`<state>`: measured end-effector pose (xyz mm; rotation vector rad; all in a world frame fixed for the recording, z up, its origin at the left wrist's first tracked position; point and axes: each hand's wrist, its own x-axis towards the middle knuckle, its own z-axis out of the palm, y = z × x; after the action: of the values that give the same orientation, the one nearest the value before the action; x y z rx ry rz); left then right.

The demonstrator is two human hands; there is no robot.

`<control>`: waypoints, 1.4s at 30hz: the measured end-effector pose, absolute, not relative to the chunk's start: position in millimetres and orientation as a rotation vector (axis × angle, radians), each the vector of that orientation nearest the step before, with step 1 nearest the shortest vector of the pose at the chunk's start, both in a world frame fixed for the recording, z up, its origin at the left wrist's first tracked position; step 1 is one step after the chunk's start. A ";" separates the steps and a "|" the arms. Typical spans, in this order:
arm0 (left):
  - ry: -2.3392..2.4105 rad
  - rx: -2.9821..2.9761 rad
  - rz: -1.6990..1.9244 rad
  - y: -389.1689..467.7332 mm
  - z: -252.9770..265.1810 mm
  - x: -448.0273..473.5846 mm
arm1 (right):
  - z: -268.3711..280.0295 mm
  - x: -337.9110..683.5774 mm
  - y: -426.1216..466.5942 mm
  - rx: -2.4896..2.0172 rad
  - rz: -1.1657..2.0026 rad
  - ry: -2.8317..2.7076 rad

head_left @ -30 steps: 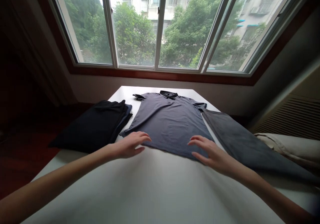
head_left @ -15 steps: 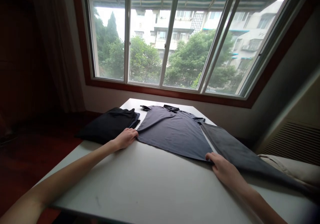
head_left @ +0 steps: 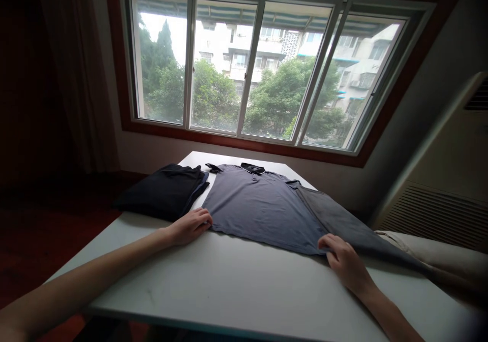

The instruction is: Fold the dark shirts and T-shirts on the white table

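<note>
A dark grey-blue polo shirt (head_left: 263,205) lies spread face up on the white table (head_left: 229,286), its black collar toward the window and its hem toward me. My left hand (head_left: 192,224) is at the left hem corner, fingers curled and closed on the fabric's edge. At the right hem corner, my right hand (head_left: 345,260) pinches the cloth between thumb and fingers. The shirt lies nearly flat, with light creases on its left side.
A stack of folded dark clothes (head_left: 163,189) sits at the table's left edge. Dark grey trousers or similar cloth (head_left: 339,217) lie along the right side, beside a beige cushion-like item (head_left: 427,250). Behind the table is a window (head_left: 247,72); a vented unit (head_left: 438,215) stands right.
Both hands have come slightly closer to me, and the hem has moved with them. The shirt looks smoother and more spread at its left side. My view has shifted a little.
</note>
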<state>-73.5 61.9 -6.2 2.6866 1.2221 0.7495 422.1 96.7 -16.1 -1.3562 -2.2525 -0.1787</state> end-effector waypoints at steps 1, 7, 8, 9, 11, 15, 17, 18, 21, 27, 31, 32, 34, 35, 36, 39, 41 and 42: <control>1.199 2.697 0.764 63.1 -6.7 -72.3 | -15.4 419.4 96.1 -1.316 -0.192 -2.238; 1.203 2.718 0.782 67.7 -7.8 -70.4 | -14.1 405.8 94.9 -1.194 -0.154 -2.235; 1.227 2.709 0.787 67.9 -8.3 -71.1 | -14.6 404.8 95.1 -1.189 -0.126 -2.244; 1.246 2.701 0.789 68.1 -8.9 -71.8 | -15.1 404.0 95.4 -1.184 -0.096 -2.251; 1.262 2.687 0.781 68.6 -9.8 -72.8 | -16.0 402.8 95.8 -1.174 -0.036 -2.256; 1.248 2.670 0.771 70.5 -10.4 -73.0 | -16.0 400.7 95.0 -1.179 0.053 -2.249; 1.239 2.663 0.772 71.4 -10.5 -73.1 | -15.6 399.9 94.0 -1.179 0.082 -2.255; 1.234 2.661 0.770 71.8 -10.6 -73.3 | -15.4 399.8 93.5 -1.176 0.094 -2.260; 1.226 2.659 0.767 72.6 -11.3 -74.0 | -15.1 400.0 92.2 -1.168 0.121 -2.275; 1.213 2.663 0.774 73.4 -12.1 -75.7 | -13.5 398.3 91.2 -1.155 0.136 -2.270; 1.209 2.664 0.769 73.3 -11.4 -75.9 | -12.7 396.9 91.2 -1.141 0.141 -2.261; 1.209 2.665 0.768 73.2 -11.1 -75.8 | -12.8 396.9 91.3 -1.142 0.143 -2.257; 1.210 2.665 0.770 73.0 -10.6 -75.3 | -13.4 397.2 91.6 -1.143 0.145 -2.252; 1.212 2.663 0.768 72.9 -10.4 -75.1 | -13.6 397.4 91.8 -1.143 0.145 -2.251; 1.214 2.661 0.765 72.7 -10.2 -74.8 | -13.8 397.5 91.9 -1.144 0.145 -2.250; 1.222 2.658 0.751 72.2 -9.4 -74.6 | -13.7 397.4 92.0 -1.154 0.148 -2.256; 1.220 2.659 0.746 72.1 -9.0 -74.8 | -13.5 397.4 92.2 -1.157 0.151 -2.263; 1.218 2.660 0.747 72.1 -8.8 -74.9 | -13.6 397.6 92.4 -1.157 0.151 -2.267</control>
<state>-74.9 72.1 -8.8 2.6597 1.2176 0.7467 397.6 92.4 -13.6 -1.1569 -2.2671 0.1512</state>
